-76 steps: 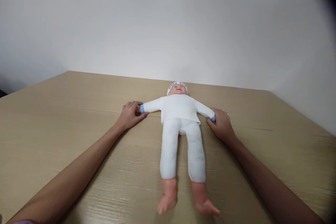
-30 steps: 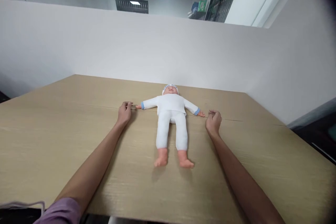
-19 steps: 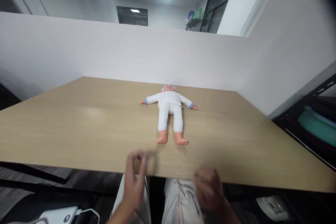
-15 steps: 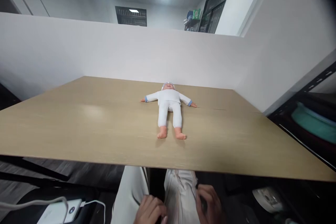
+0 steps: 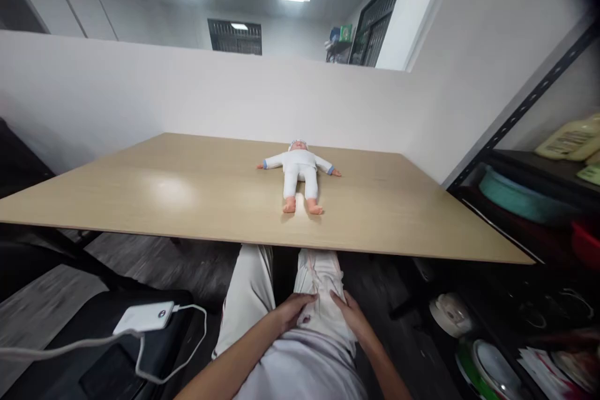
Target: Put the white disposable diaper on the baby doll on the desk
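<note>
On my right thigh lies a white diaper (image 5: 323,278) with crinkled, ruffled edges. My left hand (image 5: 296,309) is closed on its left side, thumb on top. At the opposite side my right hand (image 5: 347,312) pinches the diaper's edge, its other fingers partly hidden underneath. A baby doll (image 5: 300,169) in a white suit with blue cuffs and a patterned cap lies on its back on the wooden table (image 5: 215,200). Its arms are spread and its bare feet point toward me. Both hands are below the table's front edge, apart from the doll.
To the left, a white power bank (image 5: 144,317) with a cable rests on a black chair (image 5: 173,306), beside a dark flat object (image 5: 110,372). A black shelf at right holds a teal basin (image 5: 520,197) and yellow packages (image 5: 569,137). A low white wall (image 5: 234,97) stands behind the table.
The view has tilted down, showing my lap and forearms. My hands have moved forward and inward onto the diaper's sides. The doll lies as before.
</note>
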